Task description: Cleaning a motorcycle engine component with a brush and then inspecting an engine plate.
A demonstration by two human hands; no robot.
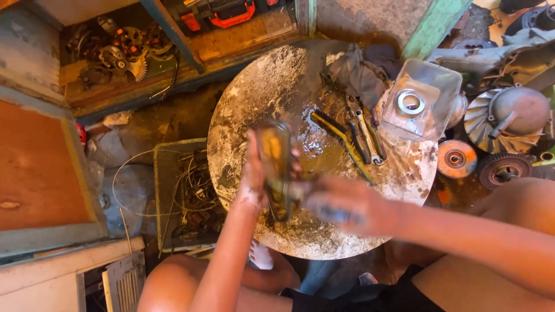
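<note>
Both hands close on one greasy part: the left hand [254, 185] wraps its grip around the side of a dark, amber-tinted metal piece [276, 167] and holds it upright, while the right hand [341, 208], blurred by motion, closes on the piece's lower end; what its fingers pinch there cannot be made out. The part is held just above the near half of the round surface [243, 110], seemingly so that drips fall on the slab rather than on the person's bare knees below it. The slab itself is pale, scarred and wet with oil toward the middle. Behind it, a blue-edged wooden shelf [173, 63] keeps gears and sprockets [124, 55] out of the way. To the right lies a finned fan wheel [497, 124], well apart from the hands. A clear plastic tub [422, 101] stands at the slab's far right edge with a metal ring [410, 102] inside it, apparently to stop small parts from straying. A grey rag [361, 72] lies beside it. Wrenches and a yellow-handled tool [352, 141] rest on the oily patch, near the held piece. The piece looks narrow, oil-coated and glossy; finer detail is lost to blur.
</note>
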